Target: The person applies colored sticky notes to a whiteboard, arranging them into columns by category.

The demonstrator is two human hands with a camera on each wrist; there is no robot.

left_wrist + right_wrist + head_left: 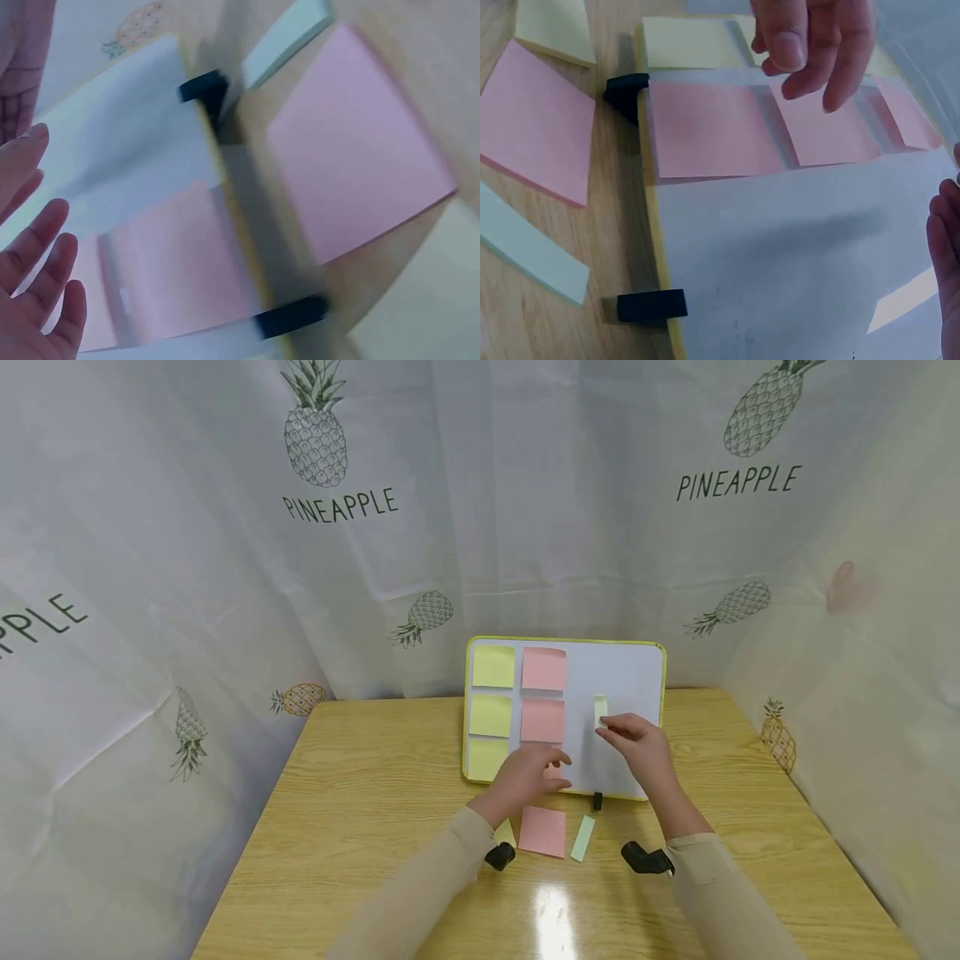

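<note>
A whiteboard [585, 660] with a yellow rim leans on the table, with a column of yellow sticky notes [493, 667] and a column of pink sticky notes [543, 669] on it. My right hand [643, 750] pinches the lower end of a narrow pale green sticky note [600, 707] at the board's bare right part. In the right wrist view that strip [904, 298] appears beside the fingers. My left hand [528, 775] hovers by the lowest pink note with fingers loosely spread, holding nothing, and partly hides that note. The left wrist view shows its relaxed fingers [52, 262].
In front of the board lie a pink note pad [542, 832], a narrow green pad [582, 838] and a yellow pad [555, 28], the last partly hidden by the left arm in the head view. Black supports [652, 304] grip the board's lower edge. A pineapple-print curtain [510, 527] hangs behind the table.
</note>
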